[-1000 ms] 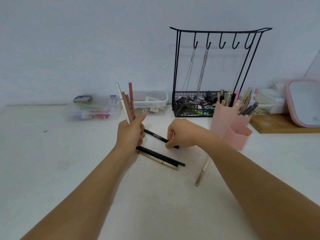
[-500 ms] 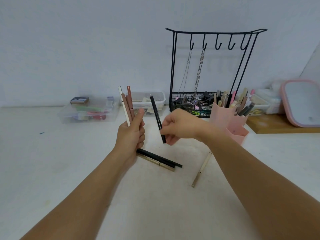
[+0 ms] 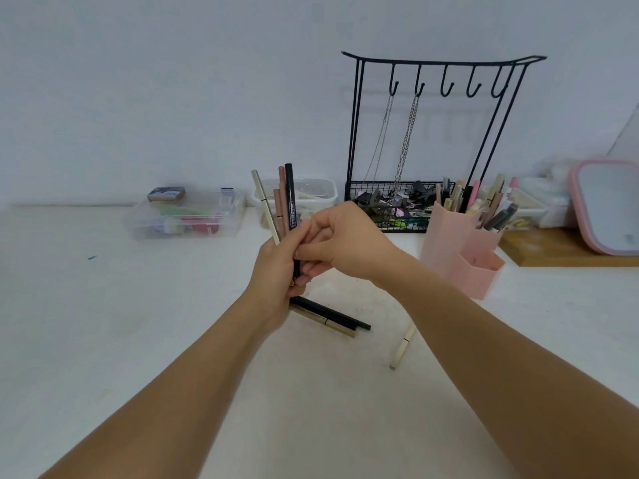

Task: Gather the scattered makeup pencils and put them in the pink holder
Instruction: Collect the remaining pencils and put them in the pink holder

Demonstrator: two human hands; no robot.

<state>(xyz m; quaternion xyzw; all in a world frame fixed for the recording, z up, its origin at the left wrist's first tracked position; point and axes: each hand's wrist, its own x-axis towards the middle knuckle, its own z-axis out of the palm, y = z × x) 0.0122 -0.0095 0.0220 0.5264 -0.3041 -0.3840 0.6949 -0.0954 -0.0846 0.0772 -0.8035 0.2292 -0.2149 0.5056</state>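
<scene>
Head view: left hand grips upright pencil bundle — right hand pinches black pencil into it, collecting before pink holder

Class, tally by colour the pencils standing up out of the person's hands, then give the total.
cream pencil: 1
brown pencils: 2
black pencil: 1
Total: 4

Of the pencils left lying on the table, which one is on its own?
The cream pencil, beside the right forearm. The black pencil and gold pencil lie side by side below the left hand.
</scene>
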